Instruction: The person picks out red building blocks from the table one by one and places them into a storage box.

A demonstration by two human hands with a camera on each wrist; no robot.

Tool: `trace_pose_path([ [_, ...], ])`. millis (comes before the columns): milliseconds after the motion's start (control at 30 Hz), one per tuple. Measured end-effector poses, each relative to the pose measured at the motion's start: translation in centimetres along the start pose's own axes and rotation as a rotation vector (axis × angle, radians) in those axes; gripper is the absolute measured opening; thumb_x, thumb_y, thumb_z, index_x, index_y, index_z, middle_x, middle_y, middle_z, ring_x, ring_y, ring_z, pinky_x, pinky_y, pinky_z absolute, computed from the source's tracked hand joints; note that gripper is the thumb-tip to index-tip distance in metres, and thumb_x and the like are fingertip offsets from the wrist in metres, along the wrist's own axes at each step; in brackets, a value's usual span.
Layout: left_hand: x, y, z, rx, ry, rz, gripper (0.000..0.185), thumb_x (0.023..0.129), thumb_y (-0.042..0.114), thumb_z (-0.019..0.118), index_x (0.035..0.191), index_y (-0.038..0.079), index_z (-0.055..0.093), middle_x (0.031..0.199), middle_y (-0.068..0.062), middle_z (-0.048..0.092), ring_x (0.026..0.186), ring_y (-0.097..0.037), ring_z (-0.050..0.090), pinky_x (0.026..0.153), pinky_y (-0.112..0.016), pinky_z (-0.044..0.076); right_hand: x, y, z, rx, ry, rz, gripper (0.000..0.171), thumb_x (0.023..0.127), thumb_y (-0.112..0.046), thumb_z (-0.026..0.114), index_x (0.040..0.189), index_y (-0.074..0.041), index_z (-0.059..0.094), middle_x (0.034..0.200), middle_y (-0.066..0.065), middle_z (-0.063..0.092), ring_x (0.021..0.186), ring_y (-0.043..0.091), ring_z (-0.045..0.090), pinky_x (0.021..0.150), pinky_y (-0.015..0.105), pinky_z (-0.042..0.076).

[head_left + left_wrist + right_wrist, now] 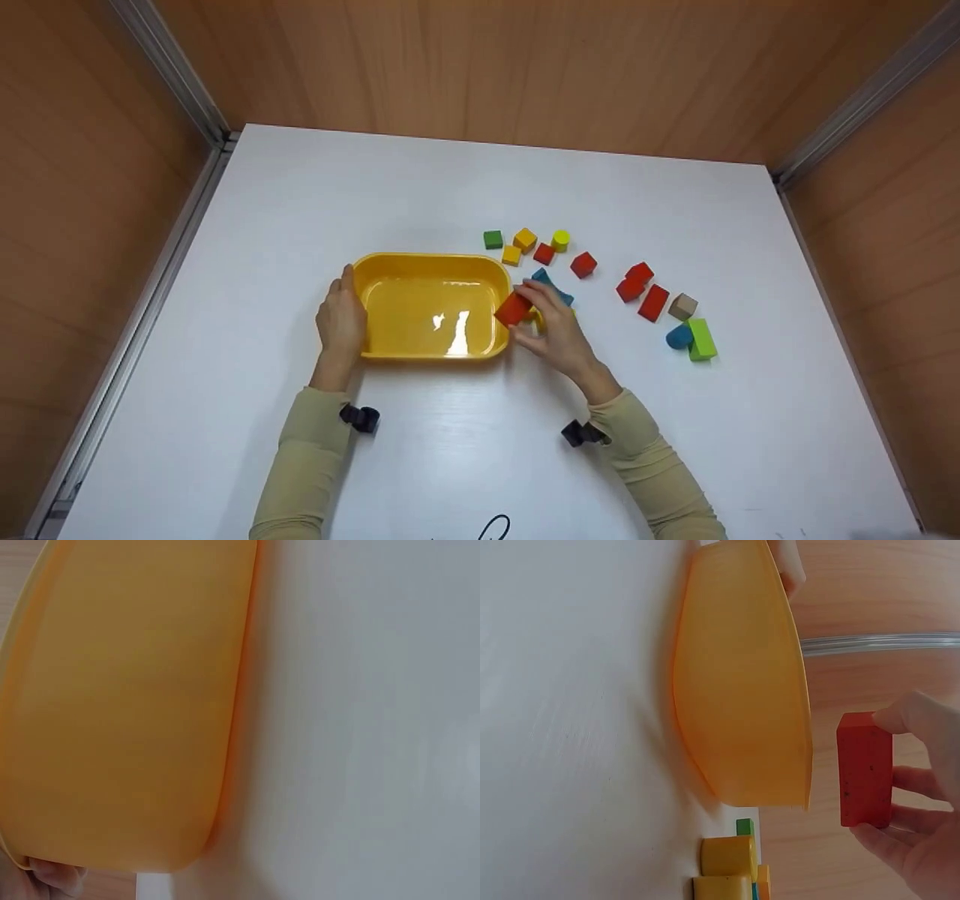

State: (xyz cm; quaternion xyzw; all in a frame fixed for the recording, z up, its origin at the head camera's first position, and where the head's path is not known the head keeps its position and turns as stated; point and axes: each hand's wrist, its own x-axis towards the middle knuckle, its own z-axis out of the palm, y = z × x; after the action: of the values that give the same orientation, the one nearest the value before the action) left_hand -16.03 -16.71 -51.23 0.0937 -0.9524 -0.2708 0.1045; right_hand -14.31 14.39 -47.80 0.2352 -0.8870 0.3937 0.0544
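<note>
A yellow plastic tray (pixel 401 319) with nothing in it stands on the white table. My left hand (pixel 342 319) grips its left end; in the left wrist view, fingers (pixel 58 877) show at the rim. With thumb and fingertips my right hand (pixel 559 337) holds a red rectangular block (pixel 866 772) just over the tray's right rim. The right wrist view shows the block raised above the level of that rim, apart from it. Beneath and beside the right hand lie a blue arched block (pixel 551 285) and yellow pieces (pixel 727 856), partly hidden by the hand.
Behind the tray's right corner lie a green cube (pixel 493 239), orange cubes (pixel 525 240), a yellow cylinder (pixel 560 240) and red blocks (pixel 583 264). Farther right are more red blocks (pixel 653 303), a plain wooden cube (pixel 682 306), a blue rounded piece (pixel 679 337) and a light green block (pixel 702 340).
</note>
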Motion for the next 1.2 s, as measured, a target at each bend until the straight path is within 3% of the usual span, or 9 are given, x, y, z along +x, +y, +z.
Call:
trace_pose_path([
  [300, 0.0, 0.1, 0.0, -0.003, -0.004, -0.012, 0.041, 0.090, -0.004, 0.041, 0.130, -0.006, 0.037, 0.098, -0.025, 0.054, 0.077, -0.037, 0.058, 0.067, -0.046, 0.049, 0.9, -0.4, 1.4, 0.005, -0.074, -0.043, 0.051, 0.077, -0.013, 0.068, 0.124, -0.005, 0.048, 0.129, 0.014, 0.041, 0.114, 0.019, 0.044, 0.089, 0.027, 0.040],
  [633, 0.1, -0.1, 0.2, -0.007, -0.022, -0.034, 0.042, 0.090, -0.004, 0.041, 0.131, -0.004, 0.036, 0.103, -0.025, 0.054, 0.082, -0.037, 0.058, 0.070, -0.045, 0.048, 2.2, -1.2, 2.8, -0.116, -0.242, -0.031, 0.054, 0.078, -0.019, 0.067, 0.126, -0.007, 0.047, 0.132, 0.012, 0.037, 0.114, 0.025, 0.042, 0.092, 0.030, 0.039],
  [933, -0.1, -0.1, 0.1, -0.004, 0.029, 0.011, 0.042, 0.087, -0.008, 0.044, 0.129, -0.006, 0.038, 0.098, -0.026, 0.055, 0.077, -0.038, 0.059, 0.063, -0.046, 0.049, 3.8, -2.0, 3.6, -0.180, -0.460, 0.080, 0.058, 0.077, -0.021, 0.069, 0.129, -0.009, 0.045, 0.133, 0.009, 0.037, 0.114, 0.022, 0.041, 0.093, 0.031, 0.038],
  [1200, -0.1, 0.1, 0.0, -0.014, 0.039, 0.014, 0.042, 0.087, -0.007, 0.045, 0.128, -0.006, 0.039, 0.096, -0.026, 0.055, 0.074, -0.037, 0.059, 0.061, -0.045, 0.049, 4.8, -1.8, 4.6, -0.257, -0.526, 0.082, 0.057, 0.079, -0.028, 0.067, 0.128, -0.009, 0.046, 0.129, 0.009, 0.040, 0.105, 0.019, 0.046, 0.090, 0.028, 0.040],
])
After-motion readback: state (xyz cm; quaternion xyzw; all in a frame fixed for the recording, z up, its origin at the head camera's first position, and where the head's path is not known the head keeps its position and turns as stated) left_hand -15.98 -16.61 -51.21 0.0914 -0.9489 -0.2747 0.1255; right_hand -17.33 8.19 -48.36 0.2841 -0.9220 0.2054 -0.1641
